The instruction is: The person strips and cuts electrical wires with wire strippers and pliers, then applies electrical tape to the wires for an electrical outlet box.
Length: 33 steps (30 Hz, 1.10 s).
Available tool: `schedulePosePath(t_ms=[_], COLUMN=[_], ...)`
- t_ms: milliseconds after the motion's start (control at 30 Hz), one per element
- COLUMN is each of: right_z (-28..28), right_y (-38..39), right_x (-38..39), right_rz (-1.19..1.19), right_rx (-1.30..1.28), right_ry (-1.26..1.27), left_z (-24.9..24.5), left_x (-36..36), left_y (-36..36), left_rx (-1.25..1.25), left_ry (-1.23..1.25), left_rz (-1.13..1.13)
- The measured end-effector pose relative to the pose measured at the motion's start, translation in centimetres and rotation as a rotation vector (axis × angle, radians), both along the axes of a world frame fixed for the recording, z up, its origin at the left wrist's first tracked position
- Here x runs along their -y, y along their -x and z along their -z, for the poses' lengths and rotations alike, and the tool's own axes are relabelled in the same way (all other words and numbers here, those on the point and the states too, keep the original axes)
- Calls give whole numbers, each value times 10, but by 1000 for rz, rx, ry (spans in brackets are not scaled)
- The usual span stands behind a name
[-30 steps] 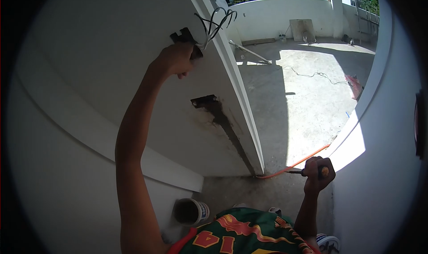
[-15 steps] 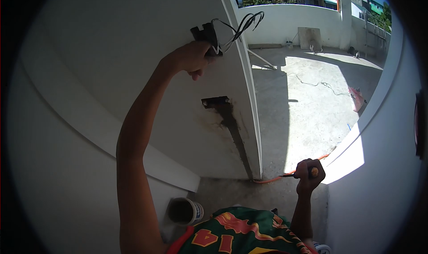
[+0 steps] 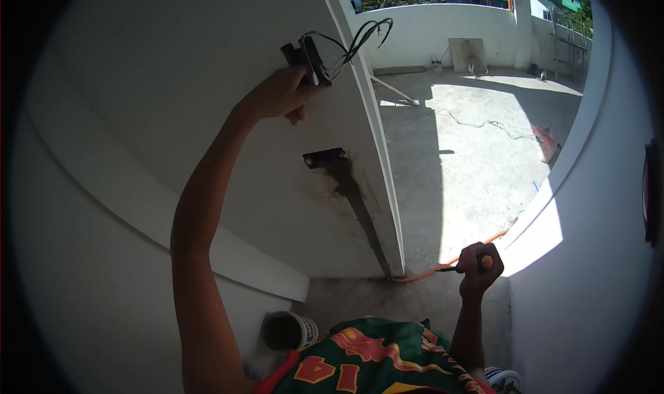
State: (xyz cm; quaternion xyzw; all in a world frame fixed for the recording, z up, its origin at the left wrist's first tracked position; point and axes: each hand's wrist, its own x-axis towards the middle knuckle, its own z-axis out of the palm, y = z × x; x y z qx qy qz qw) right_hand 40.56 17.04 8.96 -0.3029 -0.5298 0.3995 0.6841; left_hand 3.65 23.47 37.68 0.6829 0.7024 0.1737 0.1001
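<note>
High on the white wall, my left hand (image 3: pixel 282 95) reaches to a dark electrical box recess (image 3: pixel 315 58). Its fingers are curled at the lower edge of the recess, and what they pinch, if anything, is hidden. Loose black and white wires (image 3: pixel 356 48) stick out of the box to the right. My right hand (image 3: pixel 477 264) is low on the right, wrapped around a screwdriver (image 3: pixel 487 262) with an orange handle end. The tool's dark shaft points left, over an orange conduit (image 3: pixel 415 278) on the floor.
Below the box is a second recess (image 3: pixel 325 159), with a dark patched channel (image 3: pixel 363 217) running down to the floor. A bucket (image 3: pixel 308 330) stands by the wall and another bucket (image 3: pixel 508 379) at lower right. Outside the doorway, a cable (image 3: pixel 477 123) lies on sunlit concrete.
The view has shifted slightly, so the wall, box and wires appear a little further left. Both hands keep nearly the same places, the left at the box and the right around the screwdriver.
</note>
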Motion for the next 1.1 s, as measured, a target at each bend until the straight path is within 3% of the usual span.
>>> schedulePosePath(t_ms=[100,267,500,700,900,1100], right_z=[6,16,33,37,50,110], right_y=[10,24,38,39,21,8], right_x=[0,6,9,18,34,49], right_rz=[-6,-52,-60,-51,19,53], right_rx=[43,20,71,103,143,18], right_ry=[-35,109,121,118,139,428], left_z=[5,8,14,23,27,30], left_x=[1,5,-1,3,15,0], left_y=[2,-10,1,0,-14,-6], left_rx=[109,118,77,339,-113,-27], left_ry=[-17,-41,-45,-72,-158,-192], left_rz=[-1,-33,-2,-5,-105,-48])
